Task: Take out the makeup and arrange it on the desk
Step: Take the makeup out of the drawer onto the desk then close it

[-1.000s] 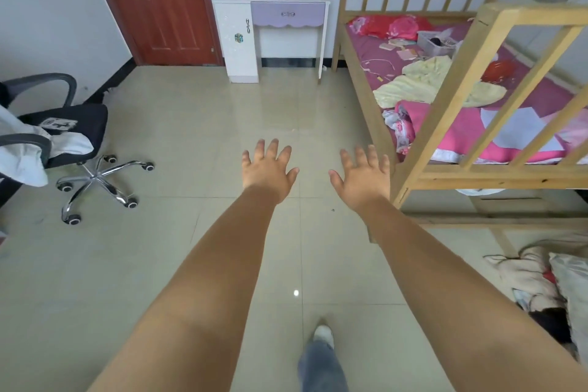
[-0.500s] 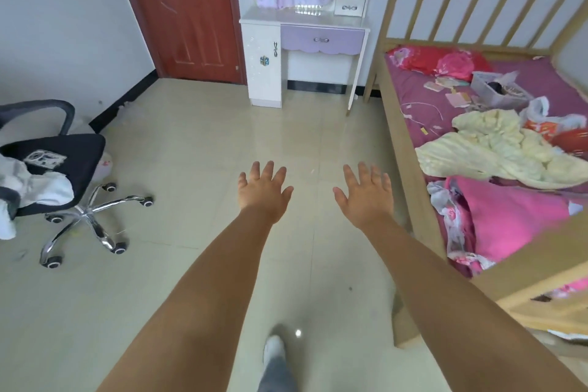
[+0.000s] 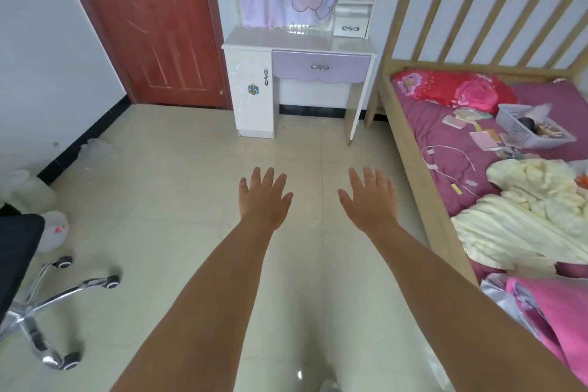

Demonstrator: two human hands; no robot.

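A white dressing desk [image 3: 299, 43] with a lilac drawer [image 3: 321, 67] stands against the far wall; its top looks bare apart from a small white drawer box [image 3: 351, 27]. A pale plastic basket [image 3: 521, 130] holding small dark items lies on the bed, with flat packets [image 3: 483, 140] scattered beside it. My left hand [image 3: 262, 200] and my right hand [image 3: 370, 200] are stretched out in front of me over the floor, palms down, fingers spread, holding nothing. Both are well short of the desk and left of the bed.
A wooden bed [image 3: 410, 149] with purple sheet, red pillows [image 3: 451, 87] and crumpled yellow bedding [image 3: 521, 219] fills the right side. A black office chair [image 3: 19, 264] with chrome wheeled legs stands at the left. A red door [image 3: 149, 25] is shut at the back left. White bags [image 3: 54, 231] lie by the wall.
I have moved forward across the room: desk and bed have come closer, the chair has slid to the left edge. My hands stay outstretched and empty.
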